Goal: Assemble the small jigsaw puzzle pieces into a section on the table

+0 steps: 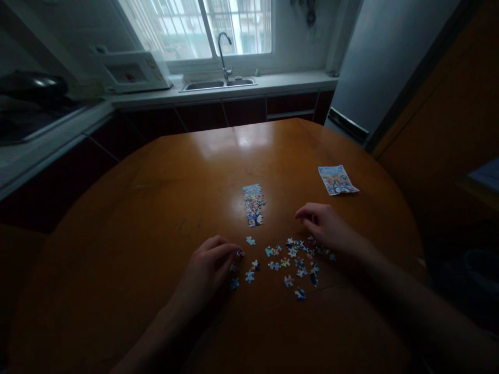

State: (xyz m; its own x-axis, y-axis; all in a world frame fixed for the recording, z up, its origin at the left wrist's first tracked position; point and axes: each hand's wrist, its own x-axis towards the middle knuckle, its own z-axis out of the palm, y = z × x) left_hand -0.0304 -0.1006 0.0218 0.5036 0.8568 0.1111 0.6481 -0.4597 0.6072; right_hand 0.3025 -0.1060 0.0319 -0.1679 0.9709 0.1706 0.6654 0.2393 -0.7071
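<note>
My left hand [210,259] is at the left edge of the loose pieces, thumb and forefinger closed on a small jigsaw puzzle piece [240,253]. My right hand [322,223] hovers above the right side of the scattered puzzle pieces [300,265], its fingers loosely bent and a little apart, with nothing visible in them. Beyond both hands lies a partly joined puzzle [253,205], a tall strip with a straight left side and a jagged right side. A single light blue piece [250,241] lies just below the strip. Several more pieces rest beside my left fingers, partly hidden.
A creased, colourful printed sheet [337,180] lies at the right on the wooden table [156,182]. Past the table's far edge run a counter with a sink [206,85] and a white microwave [132,71]. A refrigerator [390,57] stands at the right.
</note>
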